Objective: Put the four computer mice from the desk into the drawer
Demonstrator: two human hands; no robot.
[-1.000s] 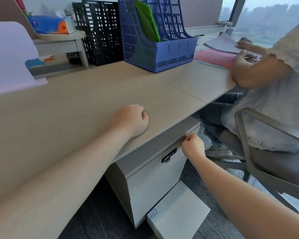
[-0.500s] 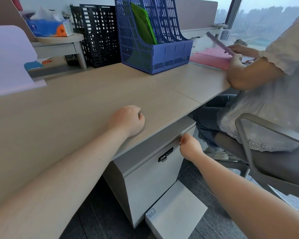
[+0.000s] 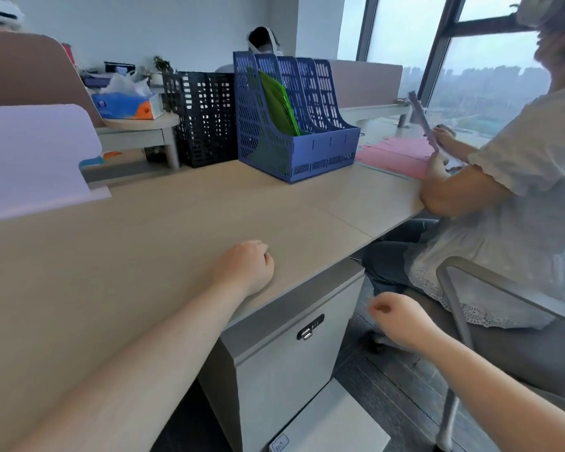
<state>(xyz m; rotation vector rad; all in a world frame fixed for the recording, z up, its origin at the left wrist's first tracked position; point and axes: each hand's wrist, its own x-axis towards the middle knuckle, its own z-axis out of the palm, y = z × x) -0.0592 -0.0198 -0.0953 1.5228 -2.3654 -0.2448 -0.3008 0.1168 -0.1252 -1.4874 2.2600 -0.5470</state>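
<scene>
No computer mouse is visible anywhere on the wooden desk [image 3: 150, 230]. My left hand [image 3: 243, 267] rests on the desk near its front edge, fingers curled into a loose fist with nothing in it. Below the desk stands a grey drawer cabinet [image 3: 284, 363] with a black lock [image 3: 310, 327] on its front; the drawer is shut. My right hand [image 3: 397, 319] hangs in the air to the right of the cabinet, apart from it, fingers loosely curled and holding nothing.
A blue file rack [image 3: 291, 122] with green folders and a black rack [image 3: 203, 119] stand at the back of the desk. A tissue box [image 3: 128, 104] sits on a riser. A person on a grey chair [image 3: 490, 288] sits close on the right, handling pink paper [image 3: 402, 154].
My right hand has left the top edge of the drawer front and pulled back to the right into the air. The view has tilted upward. My left hand stays put.
</scene>
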